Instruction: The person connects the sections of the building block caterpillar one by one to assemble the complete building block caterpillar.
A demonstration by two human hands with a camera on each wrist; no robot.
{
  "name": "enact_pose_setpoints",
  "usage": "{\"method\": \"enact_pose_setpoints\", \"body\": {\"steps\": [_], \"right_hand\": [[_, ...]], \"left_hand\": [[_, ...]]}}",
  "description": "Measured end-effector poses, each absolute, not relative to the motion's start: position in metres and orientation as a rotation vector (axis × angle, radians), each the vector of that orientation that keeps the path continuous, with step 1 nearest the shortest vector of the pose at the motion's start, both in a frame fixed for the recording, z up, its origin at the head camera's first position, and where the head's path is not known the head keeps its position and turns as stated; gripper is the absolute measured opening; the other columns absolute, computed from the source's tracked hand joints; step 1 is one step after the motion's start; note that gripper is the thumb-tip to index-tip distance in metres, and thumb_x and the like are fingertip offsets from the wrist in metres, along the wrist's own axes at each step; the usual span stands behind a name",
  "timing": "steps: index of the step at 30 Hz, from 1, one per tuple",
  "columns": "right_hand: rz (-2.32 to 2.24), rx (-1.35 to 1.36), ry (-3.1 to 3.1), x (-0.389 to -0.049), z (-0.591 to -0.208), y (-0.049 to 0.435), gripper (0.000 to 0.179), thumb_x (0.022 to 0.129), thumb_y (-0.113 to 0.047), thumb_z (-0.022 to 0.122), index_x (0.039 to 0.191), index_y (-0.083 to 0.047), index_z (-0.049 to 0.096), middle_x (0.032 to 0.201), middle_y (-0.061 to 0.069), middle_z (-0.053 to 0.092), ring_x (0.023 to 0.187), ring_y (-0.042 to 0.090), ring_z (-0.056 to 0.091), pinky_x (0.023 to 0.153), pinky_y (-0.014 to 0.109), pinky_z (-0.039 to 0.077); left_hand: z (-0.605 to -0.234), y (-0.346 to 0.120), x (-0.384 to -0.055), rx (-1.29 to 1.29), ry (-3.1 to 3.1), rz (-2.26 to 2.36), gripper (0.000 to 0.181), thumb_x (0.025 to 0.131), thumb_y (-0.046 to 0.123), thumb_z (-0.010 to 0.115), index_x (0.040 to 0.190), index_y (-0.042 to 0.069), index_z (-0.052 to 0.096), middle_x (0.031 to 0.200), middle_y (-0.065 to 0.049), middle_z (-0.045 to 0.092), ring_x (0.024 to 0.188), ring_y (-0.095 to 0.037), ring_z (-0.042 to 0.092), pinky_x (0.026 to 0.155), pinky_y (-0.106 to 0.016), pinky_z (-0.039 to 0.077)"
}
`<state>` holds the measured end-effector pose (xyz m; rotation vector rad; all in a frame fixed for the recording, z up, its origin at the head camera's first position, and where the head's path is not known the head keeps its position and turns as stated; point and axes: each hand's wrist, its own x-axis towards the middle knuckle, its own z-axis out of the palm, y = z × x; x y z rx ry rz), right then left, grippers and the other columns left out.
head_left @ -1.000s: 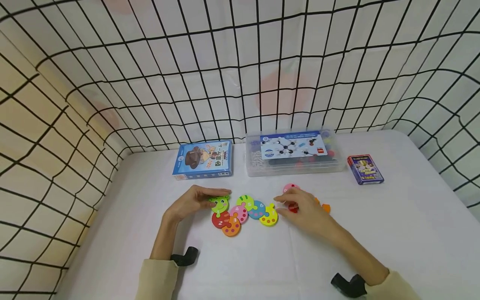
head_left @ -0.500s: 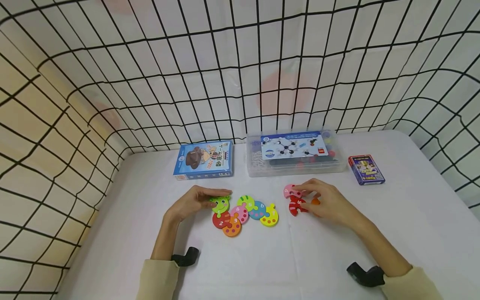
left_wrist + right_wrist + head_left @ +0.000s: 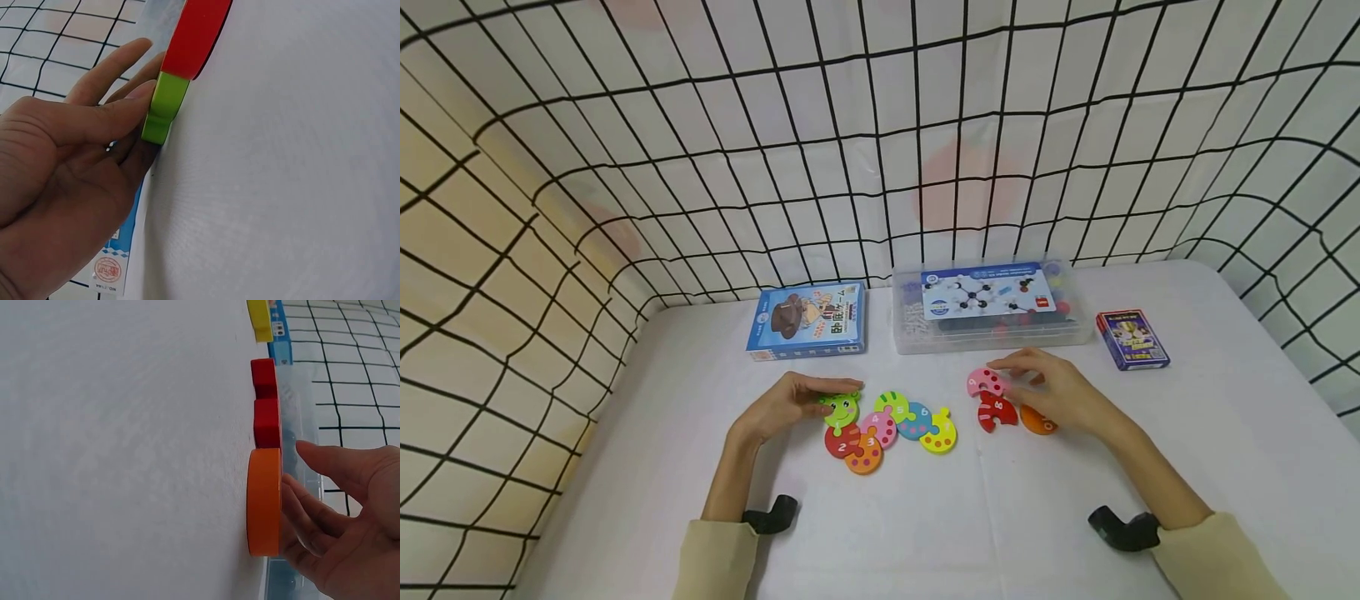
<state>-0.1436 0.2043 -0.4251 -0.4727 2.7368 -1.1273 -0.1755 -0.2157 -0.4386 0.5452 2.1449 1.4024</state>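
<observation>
A caterpillar puzzle of round numbered pieces lies on the white table. My left hand [image 3: 784, 406] pinches its green smiling head piece [image 3: 841, 410] between thumb and fingers. From the head, a joined chain runs through a red piece [image 3: 842, 442], an orange piece [image 3: 864, 458] and others to a yellow piece [image 3: 938, 433]. To the right lie a pink 9 piece [image 3: 985, 382], a red 8 piece [image 3: 997, 411] and an orange piece [image 3: 1037, 420]. My right hand [image 3: 1060, 392] hovers at this group, thumb and fingers apart beside the pink piece, partly covering the orange one.
Behind the puzzle stand a blue game box [image 3: 808, 321] and a clear plastic case [image 3: 992, 333] with a molecule label. A small purple card box [image 3: 1132, 339] lies at the right. Black wire mesh [image 3: 880, 167] rises along the back and sides.
My right hand has moved right from beside the yellow piece, over the red 8 piece, to the pink and orange pieces, uncovering the red one. The left hand stays on the green head.
</observation>
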Motion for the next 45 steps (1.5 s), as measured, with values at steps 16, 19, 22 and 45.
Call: {"method": "enact_pose_setpoints", "body": {"steps": [16,19,22,45], "right_hand": [[-1.129,-0.597,2.566,-0.147,-0.43,0.216,0.042,0.086,-0.019,0.084,0.127,-0.016,0.075,0.138,0.014,0.059,0.117,0.03,0.06,0.092,0.034,0.055],[-1.131,-0.592,2.537,-0.148,-0.432,0.219,0.043,0.087,-0.021,0.083,0.128,-0.017,0.074,0.141,0.013,0.057,0.117,0.029,0.059,0.091,0.03,0.055],[-1.145,-0.606,2.523,-0.15,-0.433,0.221,0.042,0.088,-0.02,0.082,0.129,-0.018,0.074,0.141,0.013,0.057,0.121,0.03,0.058,0.092,0.029,0.055],[-1.075,-0.735,2.465,-0.143,-0.432,0.213,0.06,0.084,-0.011,0.083,0.138,-0.029,0.068,0.172,0.011,0.024,0.156,0.049,0.017,0.115,0.076,0.031]], "left_hand": [[-0.438,-0.216,-0.174,0.554,2.151,1.404,0.044,0.098,-0.006,0.06,0.138,0.012,0.068,0.147,-0.003,0.064,0.149,-0.026,0.047,0.116,-0.034,0.048],[-0.439,-0.217,-0.174,0.56,2.15,1.402,0.045,0.097,-0.006,0.06,0.138,0.012,0.068,0.148,-0.005,0.063,0.149,-0.027,0.047,0.118,-0.039,0.047],[-0.439,-0.216,-0.174,0.564,2.15,1.402,0.044,0.098,-0.006,0.06,0.138,0.012,0.068,0.148,-0.005,0.063,0.15,-0.027,0.046,0.119,-0.042,0.046],[-0.44,-0.217,-0.175,0.541,2.135,1.415,0.043,0.098,-0.006,0.06,0.135,0.012,0.07,0.147,-0.001,0.064,0.149,-0.024,0.047,0.12,-0.047,0.043]]}}
